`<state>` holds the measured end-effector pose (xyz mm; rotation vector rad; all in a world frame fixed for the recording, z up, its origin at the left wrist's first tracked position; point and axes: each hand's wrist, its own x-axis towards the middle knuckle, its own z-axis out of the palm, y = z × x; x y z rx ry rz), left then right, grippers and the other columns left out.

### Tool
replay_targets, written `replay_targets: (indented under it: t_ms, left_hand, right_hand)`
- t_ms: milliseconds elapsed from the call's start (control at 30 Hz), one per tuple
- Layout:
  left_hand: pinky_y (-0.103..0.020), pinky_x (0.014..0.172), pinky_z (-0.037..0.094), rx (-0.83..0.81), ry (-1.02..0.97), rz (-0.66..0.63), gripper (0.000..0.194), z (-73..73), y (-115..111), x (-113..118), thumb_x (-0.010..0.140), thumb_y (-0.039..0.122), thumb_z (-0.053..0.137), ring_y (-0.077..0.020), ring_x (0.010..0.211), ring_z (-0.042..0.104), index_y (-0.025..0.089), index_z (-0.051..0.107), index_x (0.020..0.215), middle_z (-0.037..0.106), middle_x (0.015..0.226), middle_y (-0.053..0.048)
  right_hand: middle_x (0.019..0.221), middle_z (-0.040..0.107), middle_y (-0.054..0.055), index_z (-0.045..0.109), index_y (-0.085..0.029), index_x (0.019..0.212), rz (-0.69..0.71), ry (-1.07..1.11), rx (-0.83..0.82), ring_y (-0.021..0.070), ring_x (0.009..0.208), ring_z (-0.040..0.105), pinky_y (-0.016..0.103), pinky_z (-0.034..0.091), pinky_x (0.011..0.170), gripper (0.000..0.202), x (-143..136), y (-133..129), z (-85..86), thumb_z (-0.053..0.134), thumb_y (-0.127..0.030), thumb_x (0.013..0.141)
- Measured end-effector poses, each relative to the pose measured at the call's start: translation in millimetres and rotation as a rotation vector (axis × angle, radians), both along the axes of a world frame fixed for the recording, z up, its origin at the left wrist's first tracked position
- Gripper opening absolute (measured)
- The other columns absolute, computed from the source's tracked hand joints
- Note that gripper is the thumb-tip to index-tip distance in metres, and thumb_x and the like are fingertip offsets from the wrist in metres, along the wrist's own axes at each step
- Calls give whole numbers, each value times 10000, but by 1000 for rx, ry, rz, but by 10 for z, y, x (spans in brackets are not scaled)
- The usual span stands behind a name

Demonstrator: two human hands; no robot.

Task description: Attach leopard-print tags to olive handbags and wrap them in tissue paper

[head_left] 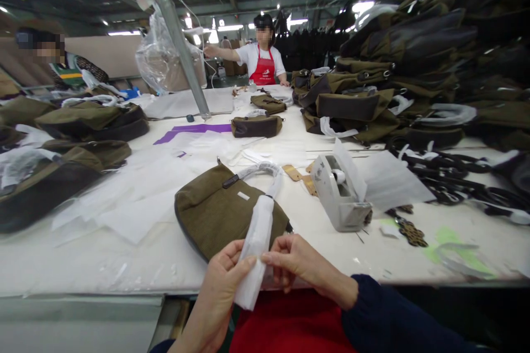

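Observation:
An olive-green handbag (215,212) with dark trim lies on the white table in front of me. Its looped handle (271,170) is covered in clear wrap. White tissue wrapping (255,242) sits around something hanging from the handle's right end; what is inside is hidden. My left hand (226,273) grips this wrapping from the left, thumb on top. My right hand (296,259) pinches at its right edge, with the fingers curled. The lower end of the wrapping sticks out below my hands, over the table's front edge.
A grey tape dispenser (337,193) stands right of the bag, beside white paper sheets (393,179). Piled olive bags (364,88) rise at the right, near black straps (455,176). More bags (91,118) lie left. A metal post (178,33) stands behind; a person in a red apron (264,69) works opposite.

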<state>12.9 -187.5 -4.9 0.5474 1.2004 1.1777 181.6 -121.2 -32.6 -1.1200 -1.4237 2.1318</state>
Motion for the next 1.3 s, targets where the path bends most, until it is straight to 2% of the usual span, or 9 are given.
replay_targets:
  t_ms: [67,133,267,400,567,933,1133,1233,1300]
  left_hand:
    - [-202,563,509,-6,-32,-13,437,26,11,-30,711,358,800,-124,596,615,116,650,1043,712,792,-54]
    - [-178,492,480,-29,-37,-9,429,57,19,-52,705,363,801,-96,527,569,122,657,1029,696,758,-37]
    - [-167,454,470,-61,-31,-5,441,106,29,-64,671,374,820,-82,503,542,133,665,1006,697,774,-35]
    - [-163,445,464,-56,-33,-17,473,126,40,-65,666,384,826,-74,490,525,120,661,1022,677,744,-28]
    - [-155,456,474,-36,-35,-48,392,110,43,-97,741,363,780,-59,494,513,107,642,1005,668,758,-32]
    - [-208,534,507,-32,-27,-53,447,-6,52,-60,758,358,764,-124,609,595,128,603,1107,690,811,-45]
    - [-230,657,514,-26,188,-151,505,292,-27,-166,832,459,660,-180,802,654,162,565,1229,719,932,-55]
    - [-234,543,469,5,451,-261,487,360,-44,-414,840,511,620,-160,629,615,153,598,1169,695,770,-31]
    - [-258,556,482,105,708,-153,445,330,10,-638,832,529,607,-162,611,604,166,633,1088,683,767,-28]
  right_hand:
    - [588,647,3,535,-171,856,50,45,17,112,422,542,198,417,406,448,51,-29,-1,643,-603,802]
    - [647,642,6,557,-173,883,-20,18,162,112,482,549,209,436,455,399,121,-38,7,575,-572,871]
    - [780,627,32,662,-180,902,-263,-111,920,137,690,571,248,482,634,189,213,16,54,595,-356,920]
    - [852,618,37,661,-249,1148,-44,-129,1482,137,762,562,237,470,660,233,174,101,134,524,-221,962]
    - [857,609,36,583,-209,1241,121,-196,1779,143,748,530,256,431,643,296,100,177,194,500,-150,963]
    - [729,557,28,608,-141,909,188,-158,1896,171,666,473,315,344,575,129,-61,151,202,503,-194,965]
    - [900,631,55,565,-151,1197,138,-253,1735,174,770,538,289,437,651,248,99,70,8,483,-133,963]
    - [1025,635,72,476,-189,1348,107,-262,1561,177,891,583,278,498,740,405,247,23,-78,461,-109,951]
    - [1050,628,77,475,-206,1353,48,-284,1420,184,920,598,300,517,781,419,333,11,-127,471,-128,941]
